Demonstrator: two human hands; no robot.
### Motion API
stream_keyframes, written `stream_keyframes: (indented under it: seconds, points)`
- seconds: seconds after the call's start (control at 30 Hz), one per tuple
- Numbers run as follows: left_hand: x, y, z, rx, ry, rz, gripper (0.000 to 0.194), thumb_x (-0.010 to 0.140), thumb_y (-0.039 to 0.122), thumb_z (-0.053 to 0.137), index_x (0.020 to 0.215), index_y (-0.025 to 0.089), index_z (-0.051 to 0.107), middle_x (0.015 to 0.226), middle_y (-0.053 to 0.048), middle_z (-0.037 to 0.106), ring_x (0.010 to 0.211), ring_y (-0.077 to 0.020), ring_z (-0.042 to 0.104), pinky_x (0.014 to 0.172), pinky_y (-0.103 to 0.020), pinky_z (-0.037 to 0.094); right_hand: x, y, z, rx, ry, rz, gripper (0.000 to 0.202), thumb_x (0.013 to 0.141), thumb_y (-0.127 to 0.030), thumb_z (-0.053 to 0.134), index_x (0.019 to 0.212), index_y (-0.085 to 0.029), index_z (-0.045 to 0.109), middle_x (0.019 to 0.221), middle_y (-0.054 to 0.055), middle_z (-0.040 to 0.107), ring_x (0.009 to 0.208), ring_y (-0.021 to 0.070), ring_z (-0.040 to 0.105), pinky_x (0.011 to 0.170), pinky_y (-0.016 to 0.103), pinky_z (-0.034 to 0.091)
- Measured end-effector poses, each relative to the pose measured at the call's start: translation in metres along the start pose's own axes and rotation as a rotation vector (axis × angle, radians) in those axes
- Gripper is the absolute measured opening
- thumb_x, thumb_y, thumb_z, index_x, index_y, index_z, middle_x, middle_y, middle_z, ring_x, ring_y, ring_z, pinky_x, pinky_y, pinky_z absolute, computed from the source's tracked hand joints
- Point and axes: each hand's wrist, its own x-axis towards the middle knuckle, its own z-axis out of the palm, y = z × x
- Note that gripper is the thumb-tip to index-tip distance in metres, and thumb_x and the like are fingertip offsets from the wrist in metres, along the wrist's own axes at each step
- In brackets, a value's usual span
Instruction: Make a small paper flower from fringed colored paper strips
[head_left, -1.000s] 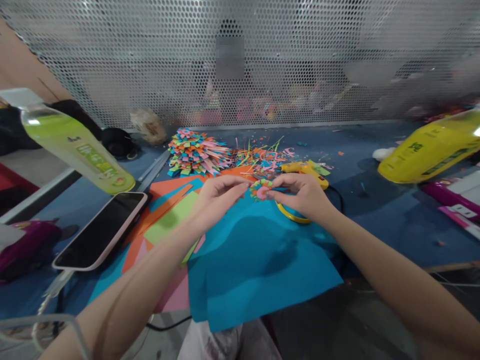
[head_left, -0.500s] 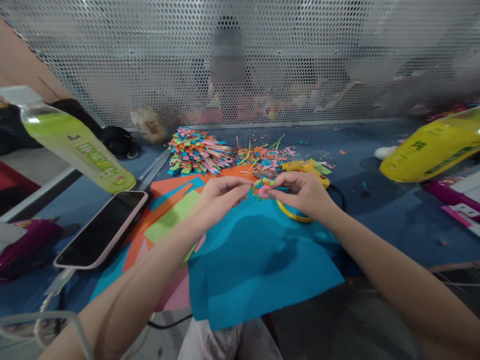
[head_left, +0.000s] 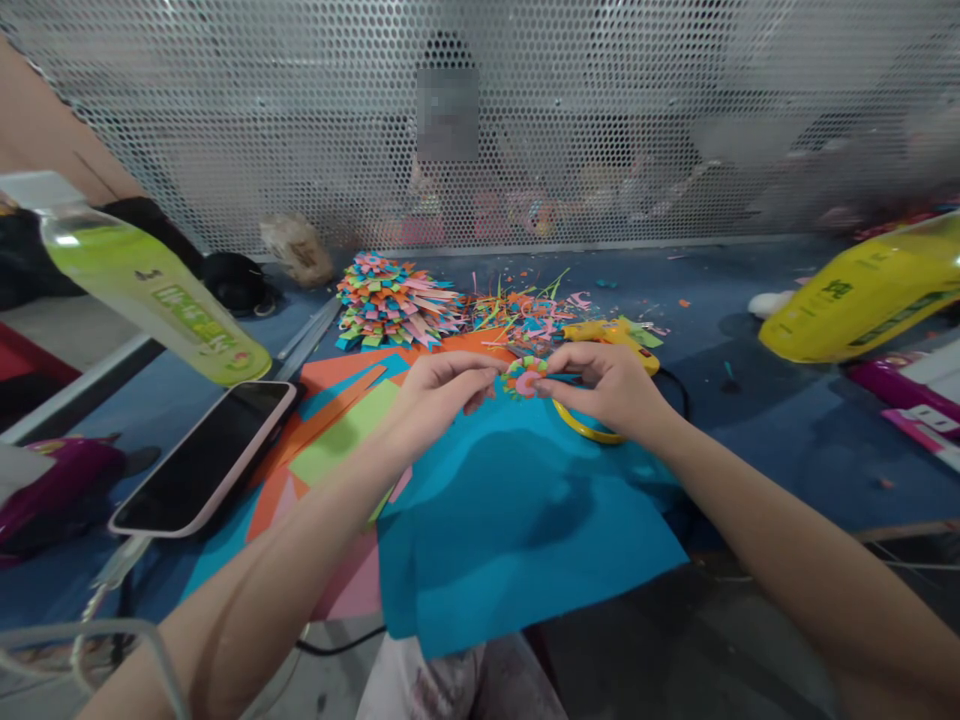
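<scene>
A small round paper flower (head_left: 526, 378) is held up over the blue paper, with a pink centre and petals of green, orange and blue. My right hand (head_left: 611, 390) pinches it at the right edge between thumb and fingers. From the other side my left hand (head_left: 450, 385) has its thumb and fingertips closed at the flower's left edge. Under both hands lie large blue sheets (head_left: 517, 530), overhanging the table's front edge. A yellow scissor-like handle loop (head_left: 589, 428) shows beneath my right wrist.
Behind stand a pile of curled multicoloured paper fringes (head_left: 394, 305), scattered scraps (head_left: 529, 315) and a yellow glue gun (head_left: 619, 335). At left are a phone (head_left: 206, 460) and a green drink bottle (head_left: 150, 280); a yellow bottle (head_left: 862, 295) leans in at right. A perforated metal screen (head_left: 300, 130) closes the back.
My left fingers have shifted very slightly at the flower's left edge. My right hand keeps its hold; the person reflected or seen behind the screen has moved slightly left.
</scene>
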Motion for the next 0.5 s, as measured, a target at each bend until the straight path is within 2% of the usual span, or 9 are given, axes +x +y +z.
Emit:
stream_keyframes:
  seconds: [0.37,0.5]
  points:
    - [-0.0007,0.0008,-0.0013,-0.044,-0.037,0.042,0.013,0.072,0.023,0.063,0.078,0.018,0.073,0.057,0.002,0.056,0.051,-0.0079,0.046,0.051,-0.023,0.035,0.0009,-0.0009,-0.0003,0.015,0.000,-0.006,0.025,0.068,-0.041,0.074,0.072,-0.019,0.064,0.079,0.006,0.069,0.072,0.0180,0.065,0.068,0.033,0.053]
    - [-0.0008,0.0026,-0.0023,-0.020,-0.045,0.041,0.023,0.075,0.025,0.059,0.093,0.019,0.073,0.059,0.002,0.054,0.053,-0.0086,0.044,0.051,-0.024,0.034,0.0016,-0.0001,-0.0017,0.000,0.018,-0.029,0.025,0.068,-0.042,0.074,0.069,-0.019,0.064,0.075,0.005,0.068,0.070,0.0178,0.064,0.065,0.032,0.053]
